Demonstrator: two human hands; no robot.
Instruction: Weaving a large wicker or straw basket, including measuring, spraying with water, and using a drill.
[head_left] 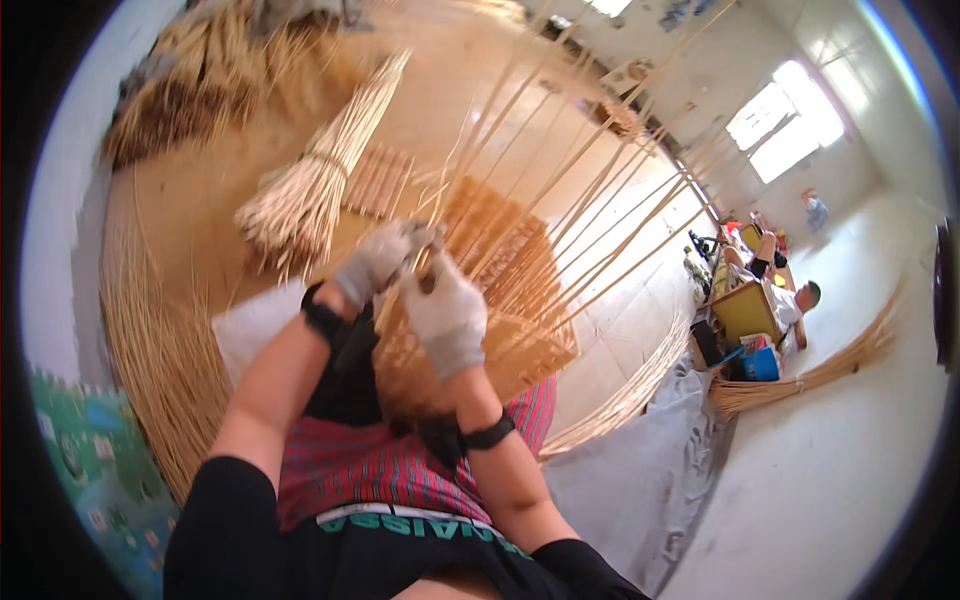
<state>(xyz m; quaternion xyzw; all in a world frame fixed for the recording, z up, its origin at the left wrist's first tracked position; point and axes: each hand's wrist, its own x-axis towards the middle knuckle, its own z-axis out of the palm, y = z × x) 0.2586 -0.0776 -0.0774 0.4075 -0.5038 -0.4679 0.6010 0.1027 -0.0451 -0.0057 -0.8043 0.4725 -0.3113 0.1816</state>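
A partly woven tan basket (520, 345) rests on a striped red cloth (330, 470) over my lap, with long thin rods (590, 220) rising from it. Both my hands wear pale work gloves and meet at the basket's near left corner. My left hand (385, 258) is closed, its fingertips pinching pale strips there. Just right of and below it, my right hand (445, 305) is closed at the same strips, against the basket's wall. The exact strip in each hand's fingertips is partly hidden.
Left lie bundled rods (305, 190), a woven mat (380, 180), a straw heap (210, 80), loose strands (150, 350) and a foam mat (80, 470). Right are a grey sheet (610, 480), another rod bundle (820, 375), a blue bucket (760, 363) and a seated person (785, 310) among clutter.
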